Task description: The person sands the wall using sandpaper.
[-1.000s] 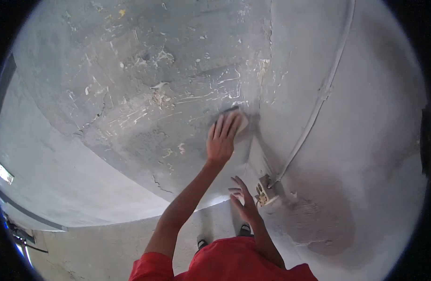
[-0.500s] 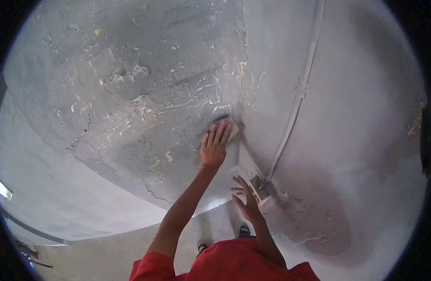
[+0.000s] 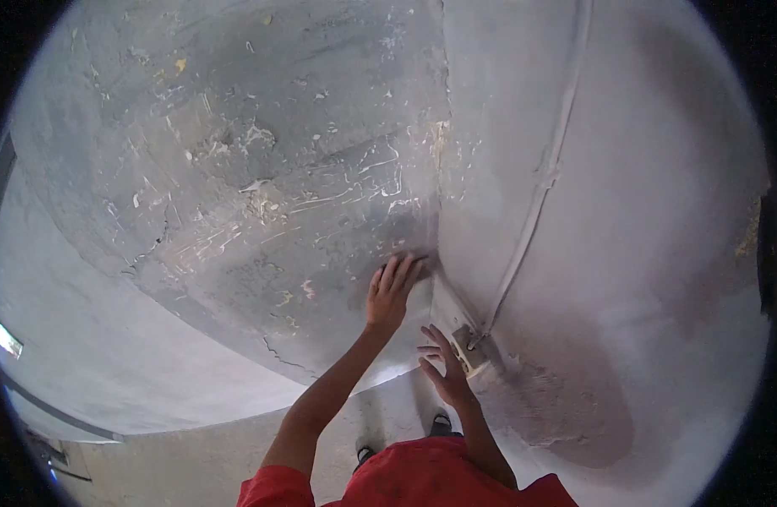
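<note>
My left hand (image 3: 390, 297) presses a flat sanding block (image 3: 419, 258) against the scuffed grey wall (image 3: 321, 253), close to the inside corner. Only the block's dark edge shows past my fingers, which cover the rest. Lower and to the right, my right hand (image 3: 447, 370) is held with its fingers spread and nothing in it. It is beside an electrical box (image 3: 470, 347) on the adjoining wall; whether the fingers touch that wall I cannot tell.
A conduit (image 3: 536, 203) runs up the right-hand wall (image 3: 650, 253) from the box. Cracks and peeling paint mark the left wall. A rough reddish patch (image 3: 566, 406) lies low on the right. My feet (image 3: 441, 422) stand on the concrete floor (image 3: 236, 444).
My left hand has slid down the wall with the sanding block, which has tilted so less of it shows. My right hand has hardly moved.
</note>
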Tool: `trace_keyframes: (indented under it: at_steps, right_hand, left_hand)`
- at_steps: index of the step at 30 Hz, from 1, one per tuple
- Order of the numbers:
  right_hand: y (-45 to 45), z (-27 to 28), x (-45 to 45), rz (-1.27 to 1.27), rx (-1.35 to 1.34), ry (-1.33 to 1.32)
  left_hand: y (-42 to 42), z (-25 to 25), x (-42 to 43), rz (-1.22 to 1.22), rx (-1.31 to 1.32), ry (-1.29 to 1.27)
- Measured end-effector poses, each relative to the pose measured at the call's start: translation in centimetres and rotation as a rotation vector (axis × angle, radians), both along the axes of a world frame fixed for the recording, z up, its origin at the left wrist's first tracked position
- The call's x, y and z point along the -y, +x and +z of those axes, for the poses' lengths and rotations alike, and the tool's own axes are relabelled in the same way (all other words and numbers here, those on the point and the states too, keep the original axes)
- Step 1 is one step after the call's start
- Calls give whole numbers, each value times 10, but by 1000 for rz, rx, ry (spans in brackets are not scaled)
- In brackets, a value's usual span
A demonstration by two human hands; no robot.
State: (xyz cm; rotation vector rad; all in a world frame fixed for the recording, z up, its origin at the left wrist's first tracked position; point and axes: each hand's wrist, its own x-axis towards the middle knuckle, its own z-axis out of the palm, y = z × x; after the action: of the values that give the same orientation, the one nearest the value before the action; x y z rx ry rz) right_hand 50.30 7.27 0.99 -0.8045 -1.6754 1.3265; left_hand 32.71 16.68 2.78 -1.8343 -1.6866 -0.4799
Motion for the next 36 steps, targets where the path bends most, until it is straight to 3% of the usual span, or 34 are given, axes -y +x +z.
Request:
trace_keyframes:
  at_steps: [3, 5, 7, 12, 15, 17, 18, 20, 21, 25, 31, 36]
  right_hand:
    - [-2, -16, 9, 27, -12, -43]
    - [-4, -23, 10, 71, 21, -45]
    - [-9, -31, 12, 92, 7, -46]
    - [-29, -26, 7, 102, 6, -84]
    - [-42, -28, 5, 174, -4, -64]
    - [-50, -26, 3, 210, 9, -52]
    - [-53, -26, 5, 221, 33, -63]
    - [-58, -30, 11, 251, 68, -76]
    - [-62, -33, 12, 271, 67, -90]
    - [-75, -34, 20, 329, 76, -124]
    - [-78, -33, 25, 371, 157, -84]
    - [-69, -48, 30, 346, 142, -89]
  left_hand:
    - [-24, -37, 22, -121, -192, -18]
    - [-38, -31, 35, -267, -209, 134]
    - [-54, -16, 60, -198, -136, 211]
    - [-129, 18, 120, 203, 237, 830]
    - [-175, 42, 153, 457, 237, 814]
    - [-196, 53, 164, 830, 107, 537]
    - [-200, 56, 165, 852, 107, 538]
    - [-194, 64, 163, 583, 339, 479]
    - [-187, 72, 160, 518, 409, 568]
    - [-176, 94, 137, 432, 470, 725]
    - [-210, 19, 136, 510, 291, 478]
    - [-218, -124, 182, 382, 335, 225]
